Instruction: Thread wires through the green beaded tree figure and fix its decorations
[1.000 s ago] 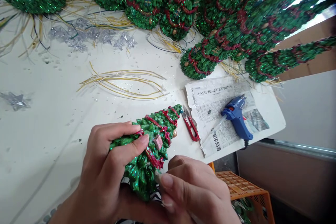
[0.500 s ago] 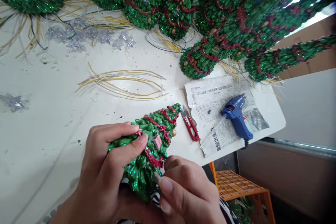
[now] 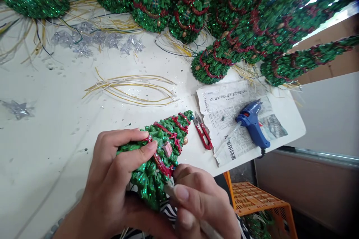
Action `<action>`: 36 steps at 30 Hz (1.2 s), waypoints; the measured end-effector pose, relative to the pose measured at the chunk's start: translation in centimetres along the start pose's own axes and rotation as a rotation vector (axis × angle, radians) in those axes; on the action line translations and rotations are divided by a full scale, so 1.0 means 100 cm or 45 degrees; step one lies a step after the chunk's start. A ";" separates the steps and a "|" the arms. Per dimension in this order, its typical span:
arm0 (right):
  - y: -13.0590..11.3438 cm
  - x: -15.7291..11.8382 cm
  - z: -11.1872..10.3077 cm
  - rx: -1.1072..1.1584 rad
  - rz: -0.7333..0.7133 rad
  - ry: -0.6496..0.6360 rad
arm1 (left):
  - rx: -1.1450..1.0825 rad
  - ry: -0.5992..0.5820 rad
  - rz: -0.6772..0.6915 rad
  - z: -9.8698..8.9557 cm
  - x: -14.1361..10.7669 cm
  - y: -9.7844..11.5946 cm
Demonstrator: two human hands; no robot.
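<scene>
My left hand [image 3: 112,171] grips a small green glitter Christmas tree [image 3: 157,153], which lies tilted with its tip pointing up and right. Red garland winds around the tree, and a small pink gift ornament [image 3: 167,149] sits on it. My right hand [image 3: 198,201] holds a thin pale stick [image 3: 209,227], possibly a brush handle, between finger and thumb. The stick's end touches the tree's lower right side. My fingers hide the tree's base.
Several finished glitter trees [image 3: 151,3] crowd the far edge of the white table [image 3: 50,119], among yellow wires [image 3: 129,89] and silver stars [image 3: 84,48]. Newspaper [image 3: 230,127] carries a blue glue gun [image 3: 252,127]. Red-handled snips [image 3: 202,133] lie beside it. An orange crate [image 3: 259,198] stands below.
My right hand has shifted, and more of the pale stick now shows running down past its fingers. The tree has rotated slightly in my left hand.
</scene>
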State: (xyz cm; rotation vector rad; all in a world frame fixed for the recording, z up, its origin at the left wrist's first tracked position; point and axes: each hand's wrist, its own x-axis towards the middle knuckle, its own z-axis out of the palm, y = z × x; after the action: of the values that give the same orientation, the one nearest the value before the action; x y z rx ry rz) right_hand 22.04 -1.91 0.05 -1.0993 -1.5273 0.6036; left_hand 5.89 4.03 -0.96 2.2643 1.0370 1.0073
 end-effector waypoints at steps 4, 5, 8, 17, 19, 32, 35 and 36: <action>-0.002 0.002 0.006 0.132 0.068 0.230 | -0.023 -0.002 0.048 -0.001 -0.001 -0.002; -0.003 0.004 0.006 0.123 0.094 0.209 | -0.033 -0.002 0.063 -0.001 -0.001 -0.002; -0.008 0.009 0.001 0.087 0.178 0.155 | -0.040 -0.001 0.055 0.000 0.000 -0.003; -0.015 0.020 -0.015 0.066 0.425 -0.015 | -0.018 -0.005 0.057 0.000 0.002 -0.003; -0.014 0.023 -0.020 0.041 0.478 -0.068 | -0.015 -0.009 0.056 0.000 0.002 -0.003; -0.001 0.029 -0.016 0.191 0.133 -0.127 | 0.019 -0.048 0.073 -0.003 0.000 -0.004; 0.003 0.025 -0.015 0.154 0.081 -0.138 | 0.016 -0.052 0.075 -0.003 0.001 -0.004; 0.004 0.025 -0.015 0.089 0.066 -0.170 | 0.017 -0.050 0.069 -0.003 0.001 -0.003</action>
State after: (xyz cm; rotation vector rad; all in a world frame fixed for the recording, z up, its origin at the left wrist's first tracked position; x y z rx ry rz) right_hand 23.72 0.14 1.31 -1.0654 -1.5836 0.7732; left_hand 5.57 4.32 -0.95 2.3253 0.9734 0.9760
